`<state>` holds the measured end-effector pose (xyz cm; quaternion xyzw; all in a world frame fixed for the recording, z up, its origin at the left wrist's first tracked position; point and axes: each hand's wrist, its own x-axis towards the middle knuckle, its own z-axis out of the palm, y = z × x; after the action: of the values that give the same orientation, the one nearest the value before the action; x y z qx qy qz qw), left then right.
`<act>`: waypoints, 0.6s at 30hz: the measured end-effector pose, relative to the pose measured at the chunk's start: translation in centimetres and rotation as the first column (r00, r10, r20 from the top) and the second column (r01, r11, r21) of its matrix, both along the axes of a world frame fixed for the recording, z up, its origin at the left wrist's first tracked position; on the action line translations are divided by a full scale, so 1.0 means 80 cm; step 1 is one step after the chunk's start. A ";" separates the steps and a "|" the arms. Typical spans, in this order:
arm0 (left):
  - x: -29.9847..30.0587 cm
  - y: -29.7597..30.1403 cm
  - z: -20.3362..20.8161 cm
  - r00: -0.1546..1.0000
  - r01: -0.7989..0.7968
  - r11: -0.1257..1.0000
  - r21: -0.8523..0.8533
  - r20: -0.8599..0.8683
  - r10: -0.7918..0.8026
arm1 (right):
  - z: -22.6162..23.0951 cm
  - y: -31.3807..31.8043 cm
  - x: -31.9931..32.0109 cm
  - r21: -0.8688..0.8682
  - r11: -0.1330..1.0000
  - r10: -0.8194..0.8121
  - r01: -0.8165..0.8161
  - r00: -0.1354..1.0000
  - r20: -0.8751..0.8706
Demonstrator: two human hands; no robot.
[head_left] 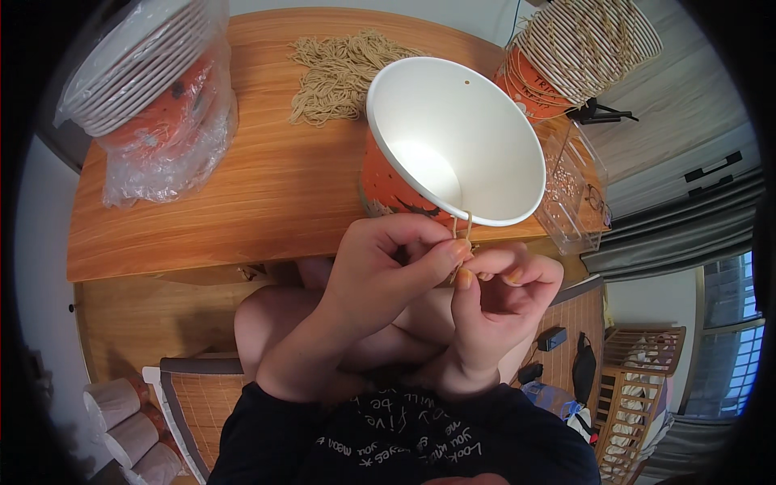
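Note:
A large orange paper bucket with a white inside stands tilted toward me at the table's near edge. A small hole shows in its far wall. At the near rim a thin tan cord loops down from the bucket. My left hand pinches this cord between thumb and index finger just below the rim. Close beside it, my right hand has thumb and fingertips together at the cord's lower part. The fingers partly hide the cord's ends, so I cannot tell whether it is knotted.
A wooden table holds a pile of tan cords, with stacked buckets in clear plastic at left. Back right stands another bucket stack draped with cords. A clear plastic box sits at the right edge.

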<state>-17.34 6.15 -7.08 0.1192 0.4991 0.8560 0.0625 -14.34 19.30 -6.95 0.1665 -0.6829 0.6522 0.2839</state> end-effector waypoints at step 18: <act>0.007 -0.033 0.023 0.976 0.201 0.965 -0.166 -0.054 -0.212 | -0.052 -0.002 0.011 -0.051 0.985 0.166 -0.163 0.985 0.052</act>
<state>-16.78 3.53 -5.22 0.1956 0.5528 0.7973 0.1430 -13.43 19.15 -11.14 0.1975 -0.6592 0.6935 0.2136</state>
